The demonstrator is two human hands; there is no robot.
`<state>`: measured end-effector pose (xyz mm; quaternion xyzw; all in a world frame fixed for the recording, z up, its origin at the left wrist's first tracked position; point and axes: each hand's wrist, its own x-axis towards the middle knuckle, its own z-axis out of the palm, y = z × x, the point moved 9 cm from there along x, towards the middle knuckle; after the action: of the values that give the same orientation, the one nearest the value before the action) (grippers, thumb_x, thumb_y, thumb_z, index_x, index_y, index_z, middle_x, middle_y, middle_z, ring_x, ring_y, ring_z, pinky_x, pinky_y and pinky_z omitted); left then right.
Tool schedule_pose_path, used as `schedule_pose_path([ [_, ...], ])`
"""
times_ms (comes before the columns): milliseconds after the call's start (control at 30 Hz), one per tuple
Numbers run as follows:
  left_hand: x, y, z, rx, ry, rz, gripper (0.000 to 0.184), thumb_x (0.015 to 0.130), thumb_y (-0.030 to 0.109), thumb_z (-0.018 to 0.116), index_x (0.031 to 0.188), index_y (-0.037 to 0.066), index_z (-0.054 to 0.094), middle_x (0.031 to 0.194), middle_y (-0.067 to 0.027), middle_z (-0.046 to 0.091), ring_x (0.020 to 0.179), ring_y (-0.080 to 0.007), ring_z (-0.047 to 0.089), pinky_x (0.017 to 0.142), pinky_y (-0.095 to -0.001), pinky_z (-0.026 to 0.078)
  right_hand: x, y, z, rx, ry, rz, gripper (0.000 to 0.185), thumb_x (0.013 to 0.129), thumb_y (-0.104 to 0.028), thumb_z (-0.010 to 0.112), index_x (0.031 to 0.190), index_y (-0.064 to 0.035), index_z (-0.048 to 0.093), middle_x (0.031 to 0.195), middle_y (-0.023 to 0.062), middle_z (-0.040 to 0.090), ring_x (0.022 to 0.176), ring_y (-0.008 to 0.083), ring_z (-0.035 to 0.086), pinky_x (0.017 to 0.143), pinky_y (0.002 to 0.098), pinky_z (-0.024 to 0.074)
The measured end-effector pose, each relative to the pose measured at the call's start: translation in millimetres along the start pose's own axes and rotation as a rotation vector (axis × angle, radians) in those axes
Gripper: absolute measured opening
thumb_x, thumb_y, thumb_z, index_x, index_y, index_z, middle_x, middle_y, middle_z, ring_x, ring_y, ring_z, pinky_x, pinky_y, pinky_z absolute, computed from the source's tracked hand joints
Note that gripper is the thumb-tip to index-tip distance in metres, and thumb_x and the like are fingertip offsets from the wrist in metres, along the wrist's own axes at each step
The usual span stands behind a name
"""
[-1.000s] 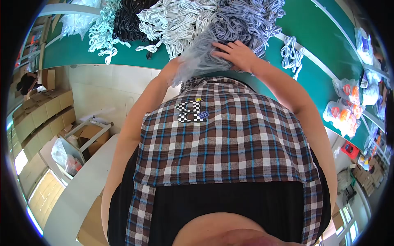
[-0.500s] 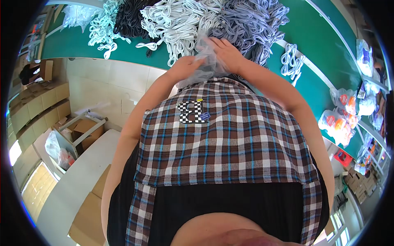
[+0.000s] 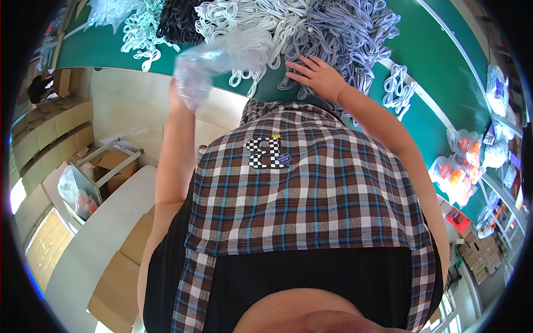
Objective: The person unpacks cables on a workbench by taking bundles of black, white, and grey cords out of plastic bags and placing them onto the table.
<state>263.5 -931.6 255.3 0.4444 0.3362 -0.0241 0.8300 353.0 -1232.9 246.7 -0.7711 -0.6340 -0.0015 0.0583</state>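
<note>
My left hand [image 3: 179,95] holds a clear plastic bag [image 3: 194,75], raised at the front edge of the green table and blurred by motion. The bag partly covers that hand and stretches toward the white cord bundles [image 3: 244,19]. My right hand [image 3: 317,76] lies with fingers spread on the near side of the grey cord bundles [image 3: 347,33], touching them. Black cord bundles [image 3: 179,21] and pale mint cord bundles [image 3: 141,30] lie farther left on the table.
The green table [image 3: 438,66] runs across the front and right. A separate grey cord bundle [image 3: 398,86] lies right of the pile. Bags with orange items [image 3: 458,172] sit at the right edge. Cardboard boxes [image 3: 55,130] are stacked on the left, near a metal-framed stand [image 3: 114,172].
My left hand has swung left and toward me with the plastic bag. My right hand has let go of the bag and moved slightly right and down onto the grey cords.
</note>
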Motion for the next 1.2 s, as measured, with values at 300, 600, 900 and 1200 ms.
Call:
schedule_pose_path([
  [300,-32.9,50.0,-12.9,-0.679,-0.297,0.136,0.044,0.1,0.035,0.05,0.136,0.011,0.053,0.129,-0.0136,0.062,0.102,-0.0309,0.065,0.085,-0.0515,0.053,-39.0,17.0,-67.1,0.393,0.162,0.131,0.058,0.075,-0.009,0.073,0.13,-0.0132,0.056,0.141,0.004,0.05,0.123,0.0261,0.05,0.103,0.0395,0.0405],
  [600,-54.2,-18.3,-103.3,-0.519,-0.245,-0.024,0.031,0.099,0.03,0.054,0.122,0.011,0.063,0.11,-0.0093,0.07,0.084,-0.0287,0.069,0.07,-0.0413,0.058,-299.6,-14.3,40.2,0.682,-0.044,1.834,0.079,0.086,-0.053,0.067,0.144,-0.0092,0.036,0.098,0.0239,0.064,0.063,0.0264,0.064,0.064,0.037,0.0547],
  [900,-55.2,2.0,-105.1,-0.609,-0.084,0.13,0.021,0.096,0.027,0.061,0.112,0.015,0.069,0.103,-0.0051,0.07,0.085,-0.0222,0.065,0.074,-0.0319,0.054,-136.8,24.9,62.1,1.193,0.501,1.701,0.11,0.076,-0.044,0.08,0.151,0.0,0.012,0.114,0.0322,0.053,0.061,0.025,0.064,0.044,0.0319,0.0557],
  [1200,-12.9,130.3,-243.4,-0.634,0.007,0.402,0.035,0.097,0.03,0.056,0.124,0.009,0.061,0.102,-0.0116,0.068,0.085,-0.0295,0.067,0.068,-0.0395,0.057,-119.7,52.6,98.4,1.301,0.6,1.709,0.052,0.083,-0.03,0.074,0.116,-0.0038,0.045,0.08,0.0165,0.06,0.047,0.0185,0.055,0.037,0.0304,0.0493],
])
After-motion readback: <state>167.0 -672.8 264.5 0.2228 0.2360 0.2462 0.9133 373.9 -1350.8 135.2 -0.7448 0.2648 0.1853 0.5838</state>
